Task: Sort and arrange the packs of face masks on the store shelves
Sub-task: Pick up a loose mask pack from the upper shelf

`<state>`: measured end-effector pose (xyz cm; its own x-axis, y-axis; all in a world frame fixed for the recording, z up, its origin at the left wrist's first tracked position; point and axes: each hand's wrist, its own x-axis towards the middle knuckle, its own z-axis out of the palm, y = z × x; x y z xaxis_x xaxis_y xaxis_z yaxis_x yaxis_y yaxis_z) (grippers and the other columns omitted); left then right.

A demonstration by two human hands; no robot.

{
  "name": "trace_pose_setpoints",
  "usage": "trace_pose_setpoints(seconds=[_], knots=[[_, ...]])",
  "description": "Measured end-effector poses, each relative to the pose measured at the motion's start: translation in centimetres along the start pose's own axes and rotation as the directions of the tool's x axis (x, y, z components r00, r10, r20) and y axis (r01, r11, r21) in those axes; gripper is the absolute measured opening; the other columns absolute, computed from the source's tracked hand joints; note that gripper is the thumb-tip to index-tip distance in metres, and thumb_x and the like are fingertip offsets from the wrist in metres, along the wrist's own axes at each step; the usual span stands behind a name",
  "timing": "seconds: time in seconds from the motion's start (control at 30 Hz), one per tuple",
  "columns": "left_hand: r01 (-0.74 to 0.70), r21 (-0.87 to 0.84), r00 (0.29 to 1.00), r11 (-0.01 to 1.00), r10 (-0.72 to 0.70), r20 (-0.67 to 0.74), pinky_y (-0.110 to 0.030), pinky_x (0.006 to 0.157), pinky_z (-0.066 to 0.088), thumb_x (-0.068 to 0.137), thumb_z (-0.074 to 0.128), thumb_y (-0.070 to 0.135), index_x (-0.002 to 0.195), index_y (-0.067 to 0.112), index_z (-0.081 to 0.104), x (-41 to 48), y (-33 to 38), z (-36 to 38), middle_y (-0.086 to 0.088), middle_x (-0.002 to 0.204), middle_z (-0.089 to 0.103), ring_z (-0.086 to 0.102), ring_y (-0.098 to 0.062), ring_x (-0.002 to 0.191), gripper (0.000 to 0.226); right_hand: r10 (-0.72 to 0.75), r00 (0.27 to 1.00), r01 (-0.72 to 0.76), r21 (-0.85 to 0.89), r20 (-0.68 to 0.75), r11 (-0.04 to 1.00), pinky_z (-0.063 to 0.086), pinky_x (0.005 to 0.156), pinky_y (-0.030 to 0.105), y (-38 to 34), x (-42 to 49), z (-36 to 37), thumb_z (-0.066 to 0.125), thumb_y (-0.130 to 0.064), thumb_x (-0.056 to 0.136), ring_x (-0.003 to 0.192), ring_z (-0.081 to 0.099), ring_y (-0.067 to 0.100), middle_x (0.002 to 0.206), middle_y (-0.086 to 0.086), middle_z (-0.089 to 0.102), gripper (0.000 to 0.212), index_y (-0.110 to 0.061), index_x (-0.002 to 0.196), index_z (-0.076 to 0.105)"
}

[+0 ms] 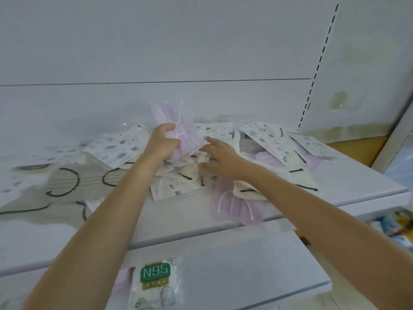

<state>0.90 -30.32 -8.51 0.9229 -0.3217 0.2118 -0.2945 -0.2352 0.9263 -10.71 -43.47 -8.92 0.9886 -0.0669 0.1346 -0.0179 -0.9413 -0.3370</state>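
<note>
Closest to my view is an N95 pack (pixel 155 285) lying on the lower shelf (pixel 245 265), with a bit of lilac showing just beside it on the left. The work is on the upper shelf (pixel 178 227) above it. The left hand (pixel 163 145) is clenched around a lilac pack (pixel 176 126), thumb and fingers wrapped round its lower end. It holds the pack tilted up above the heap, near the back panel. The right hand (pixel 221 161) is released, fingers spread and fairly straight, low over the middle of the heap. I cannot tell whether its fingertips touch the packs beneath.

By my reading the sorting is at an early stage. Patterned packs (pixel 114 149) lie fanned and overlapping on both sides of the hands. Cream packs (pixel 252 191) with black ear loops sit among them, and grey packs (pixel 64 180) spread, blurred, along the left. A second lilac pack (pixel 234 211) hangs a little over the front edge, partly under the cream ones. The kinds are mixed and nothing stands in rows. I'd judge the lilac ones are being picked out first: one is in hand and at least one remains. All the other kinds are yet to be grouped and squared up.
</note>
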Motion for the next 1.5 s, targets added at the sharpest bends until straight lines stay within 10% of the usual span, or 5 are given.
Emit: trace_pose_setpoints(seconds=[0.23,0.63,0.9,1.3,1.5], knots=[[-0.024,0.182,0.987,0.983,0.053,-0.151,-0.014,0.082,0.028,0.089,0.042,-0.005,0.138,0.012,0.04,-1.2,-0.7,-1.1,-0.005,0.143,0.04,0.039,-0.022,0.129,0.052,0.347,0.913,-0.297,-0.233,0.213,0.926,0.019,0.112,0.041,5.2,-7.5,-2.3,0.042,-0.057,0.09,0.139,0.02,0.028,0.146,0.006,0.033,0.058,-0.029,0.14,0.034],[0.0,-0.421,0.989,0.907,0.063,0.137,-0.022,0.073,0.051,0.088,0.054,-0.006,0.118,0.023,0.055,-3.7,0.3,-1.0,0.005,0.111,0.057,0.059,-0.008,0.088,0.041,-0.031,0.999,0.025,0.24,0.02,0.97,0.03,0.1,0.025,-2.6,-3.2,1.1,0.059,-0.035,0.09,0.125,0.043,0.023,0.133,0.011,0.05,0.047,-0.006,0.127,0.053],[-0.097,0.021,0.986,0.995,0.093,0.137,-0.009,0.063,0.039,0.089,0.047,-0.003,0.134,0.02,0.047,-3.6,-0.3,-0.3,0.005,0.128,0.042,0.048,-0.009,0.099,0.05,0.223,0.955,-0.213,-0.069,0.193,0.975,0.024,0.106,0.034,3.1,-8.4,-2.1,0.059,-0.054,0.083,0.134,0.03,0.026,0.139,0.002,0.041,0.058,-0.023,0.131,0.048],[-0.142,-0.532,0.983,0.835,0.054,-0.177,-0.016,0.086,0.047,0.086,0.054,-0.005,0.117,0.027,0.055,-3.7,0.9,-2.0,0.01,0.12,0.054,0.058,-0.004,0.102,0.044,0.181,0.945,-0.156,0.112,-0.272,0.981,0.041,0.088,0.029,1.2,-5.1,-3.0,0.062,-0.032,0.087,0.11,0.055,0.019,0.12,0.0,0.062,0.032,-0.019,0.116,0.064],[-0.054,-0.612,0.989,0.789,-0.043,-0.142,-0.029,0.092,0.05,0.087,0.052,-0.005,0.116,0.027,0.052,-3.0,0.3,-2.7,0.007,0.12,0.055,0.058,-0.014,0.107,0.043,0.007,0.897,-0.079,-0.144,-0.442,0.986,0.028,0.103,0.035,0.7,0.6,-6.1,0.056,-0.041,0.089,0.119,0.046,0.023,0.124,0.0,0.057,0.035,-0.028,0.121,0.06]])
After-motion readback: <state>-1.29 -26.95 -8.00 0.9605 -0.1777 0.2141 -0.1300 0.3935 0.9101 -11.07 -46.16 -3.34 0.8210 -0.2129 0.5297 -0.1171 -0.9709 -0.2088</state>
